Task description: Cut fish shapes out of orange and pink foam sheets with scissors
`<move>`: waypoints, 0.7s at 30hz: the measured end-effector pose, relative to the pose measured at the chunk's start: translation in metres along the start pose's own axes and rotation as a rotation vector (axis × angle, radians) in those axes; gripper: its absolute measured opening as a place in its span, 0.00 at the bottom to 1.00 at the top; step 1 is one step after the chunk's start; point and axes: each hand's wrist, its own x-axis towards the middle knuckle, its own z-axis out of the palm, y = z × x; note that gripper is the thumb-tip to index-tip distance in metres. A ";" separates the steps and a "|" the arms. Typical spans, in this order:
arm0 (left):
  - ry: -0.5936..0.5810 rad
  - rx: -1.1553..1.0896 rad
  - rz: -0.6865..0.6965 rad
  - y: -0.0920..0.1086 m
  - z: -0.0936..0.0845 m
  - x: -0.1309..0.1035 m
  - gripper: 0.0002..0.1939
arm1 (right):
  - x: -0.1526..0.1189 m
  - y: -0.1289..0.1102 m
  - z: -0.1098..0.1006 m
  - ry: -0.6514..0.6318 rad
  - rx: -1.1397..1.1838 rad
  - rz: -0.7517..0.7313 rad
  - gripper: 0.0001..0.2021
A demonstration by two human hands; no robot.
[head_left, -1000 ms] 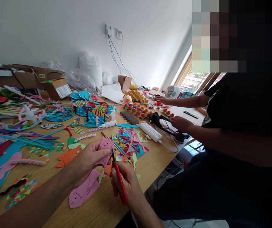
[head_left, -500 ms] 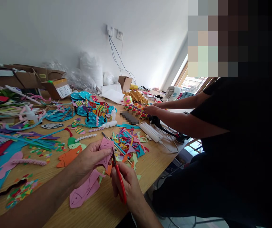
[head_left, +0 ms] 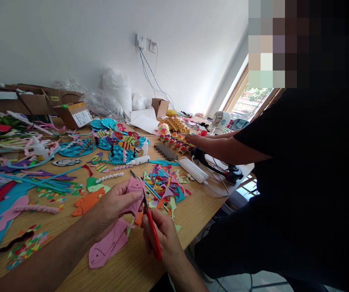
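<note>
My left hand (head_left: 121,201) pinches a pink paper fish (head_left: 136,186) that has drawn outlines, above the wooden table. Red-handled scissors (head_left: 153,233) are gripped in my right hand (head_left: 159,231), and their blades point up at the right edge of the fish. Below my hands lies another pink fish piece (head_left: 101,252). An orange paper fish (head_left: 87,202) rests left of my left hand. Beyond the scissors spreads a heap of coloured paper scraps (head_left: 165,182).
A person in black (head_left: 299,154) leans over the table's right side, hands at a colourful egg-tray piece (head_left: 177,142). A white power strip (head_left: 193,169) lies near the right edge. Blue decorated discs (head_left: 77,147), pipe cleaners and cardboard boxes (head_left: 72,113) fill the left and back.
The person in black has shifted, with the arms now farther back. My hands, the pink fish and the scissors have barely moved; the blades sit slightly further left.
</note>
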 end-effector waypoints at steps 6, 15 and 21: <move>-0.012 -0.004 -0.011 0.001 0.001 -0.001 0.07 | 0.000 -0.002 0.000 0.000 -0.023 -0.032 0.23; -0.021 0.002 -0.027 0.000 0.000 0.000 0.08 | -0.001 -0.004 -0.001 0.021 -0.066 -0.030 0.22; -0.027 -0.012 -0.024 -0.002 0.000 0.001 0.08 | -0.001 0.002 -0.004 0.041 -0.134 -0.025 0.23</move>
